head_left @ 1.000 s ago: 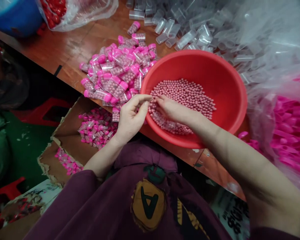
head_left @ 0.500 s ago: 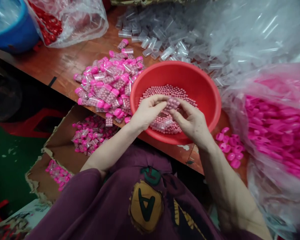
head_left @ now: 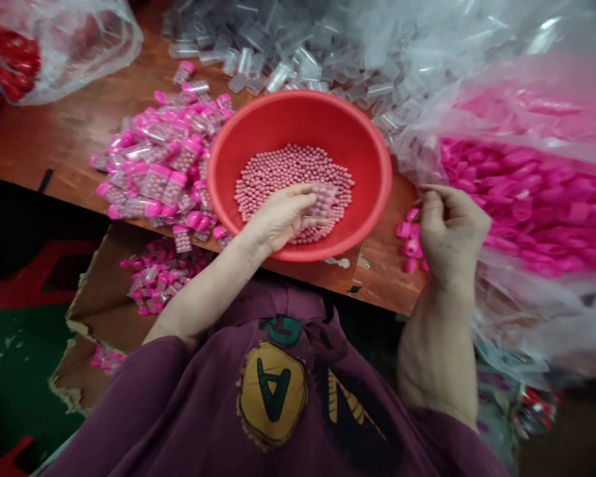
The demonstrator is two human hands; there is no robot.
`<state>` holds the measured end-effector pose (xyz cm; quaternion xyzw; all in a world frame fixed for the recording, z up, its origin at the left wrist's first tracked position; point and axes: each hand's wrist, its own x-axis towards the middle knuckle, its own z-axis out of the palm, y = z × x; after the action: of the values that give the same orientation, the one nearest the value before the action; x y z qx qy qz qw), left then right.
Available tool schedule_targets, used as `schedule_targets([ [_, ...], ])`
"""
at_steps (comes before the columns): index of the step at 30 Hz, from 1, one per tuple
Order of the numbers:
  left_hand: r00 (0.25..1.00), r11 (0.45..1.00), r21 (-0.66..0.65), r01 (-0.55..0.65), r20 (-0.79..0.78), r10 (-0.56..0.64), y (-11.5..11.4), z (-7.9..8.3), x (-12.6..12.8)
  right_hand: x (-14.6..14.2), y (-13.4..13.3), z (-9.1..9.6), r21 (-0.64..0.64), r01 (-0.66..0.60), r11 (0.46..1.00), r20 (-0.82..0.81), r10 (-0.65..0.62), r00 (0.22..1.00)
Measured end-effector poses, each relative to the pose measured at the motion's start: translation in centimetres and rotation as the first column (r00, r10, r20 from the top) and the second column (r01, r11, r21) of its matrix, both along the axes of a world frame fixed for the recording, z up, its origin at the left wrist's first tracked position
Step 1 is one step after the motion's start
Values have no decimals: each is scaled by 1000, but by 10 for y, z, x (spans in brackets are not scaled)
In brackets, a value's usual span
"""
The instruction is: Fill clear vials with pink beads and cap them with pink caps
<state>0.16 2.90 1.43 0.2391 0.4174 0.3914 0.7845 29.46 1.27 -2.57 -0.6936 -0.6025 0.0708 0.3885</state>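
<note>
My left hand (head_left: 288,215) is closed on a small clear bottle (head_left: 324,199) filled with pink beads, held over the red basin (head_left: 298,106). Pink beads (head_left: 278,169) cover the basin's floor. Off to the right, my right hand (head_left: 451,228) has its fingers curled and thumb pressed in, at the edge of the plastic bag of pink caps (head_left: 526,199). Whatever is between those fingertips is too small or hidden to tell. Beside and partly behind that hand lie several loose pink caps (head_left: 410,245) on the wooden table (head_left: 74,132).
A heap of filled, pink-capped bottles (head_left: 163,159) lies left of the basin. Clear bottles without caps (head_left: 278,66) are piled at the back. A cardboard box (head_left: 104,298) with more filled bottles stands below the table edge. A bag of red pieces (head_left: 89,40) sits far left.
My right hand has left the bottle and moved right to the caps. My left hand keeps the bottle over the basin. The whole view has shifted, so the table things appear further left.
</note>
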Motion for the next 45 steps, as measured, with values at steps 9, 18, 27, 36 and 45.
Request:
schedule_targets([
  [9,999,996,78,-31,-20,33,-6,-5,-4,59,-16,-58,-340,147,929,213,-76,974],
  [18,998,993,121,-2,-69,11,-6,-9,-1,13,-12,-42,-56,64,996,-356,-80,931],
  [27,999,996,83,-22,49,18,-9,-13,2,-117,-4,26,202,-323,925,-482,381,789],
  [36,994,992,108,-58,104,47,-8,-19,-2,-117,-6,25,163,-373,913,-348,407,845],
  [45,991,986,113,-120,73,112,-12,-16,3,-120,-2,29,213,-432,876,-246,476,844],
])
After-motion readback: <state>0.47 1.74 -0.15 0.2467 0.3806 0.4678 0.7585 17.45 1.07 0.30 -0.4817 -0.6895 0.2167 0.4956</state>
